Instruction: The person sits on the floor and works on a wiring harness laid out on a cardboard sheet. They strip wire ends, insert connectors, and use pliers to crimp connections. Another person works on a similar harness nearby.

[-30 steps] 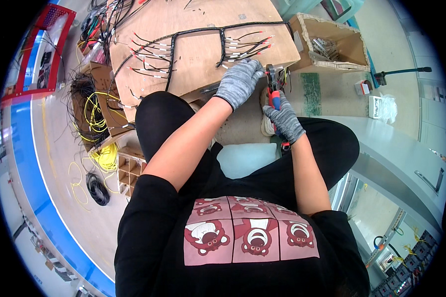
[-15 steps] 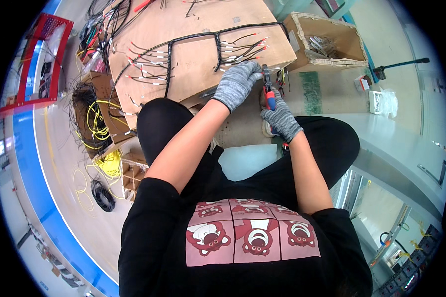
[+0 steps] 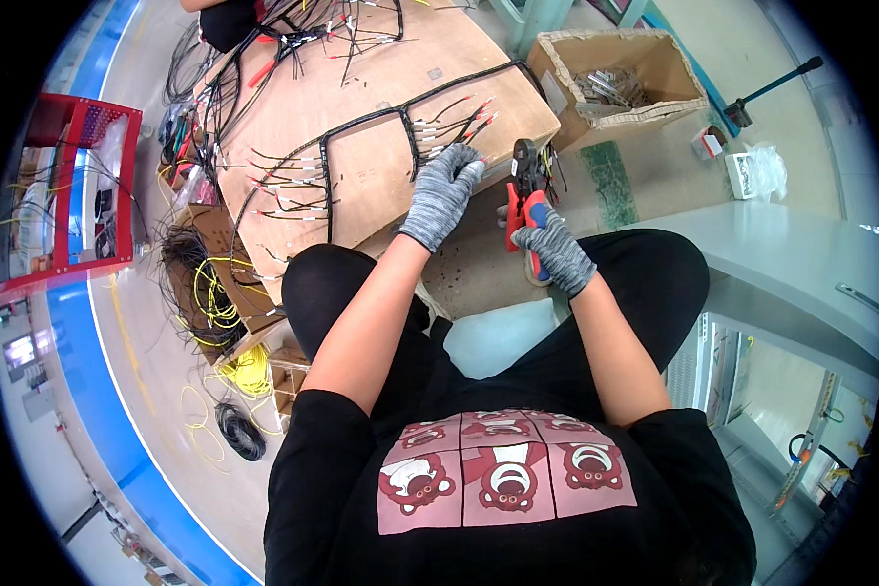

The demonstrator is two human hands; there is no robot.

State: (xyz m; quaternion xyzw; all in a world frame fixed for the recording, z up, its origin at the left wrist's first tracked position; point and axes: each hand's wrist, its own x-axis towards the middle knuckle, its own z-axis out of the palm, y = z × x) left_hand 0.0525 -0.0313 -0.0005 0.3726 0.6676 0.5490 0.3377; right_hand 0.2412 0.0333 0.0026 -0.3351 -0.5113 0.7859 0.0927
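My left hand, in a grey knit glove, is at the board's near edge with its fingers closed on a thin black wire, of which only a little shows beside the fingertips. That wire is among several with red and white ends on the right branch of a black wire harness. The harness lies across the wooden board. My right hand, gloved alike, grips crimping pliers by their red and blue handles. The handles are spread, and the dark head points up, just right of the board's edge and apart from my left hand.
A cardboard box with small clear pieces stands at the far right. More dark cables cover the board's far left, near another person's arm. Yellow cable and a black coil lie at the left by a red rack.
The pliers have come away from my left hand, and their handles have spread wider. My left hand has shifted slightly left and down. The view has tilted, showing more of the board's far side.
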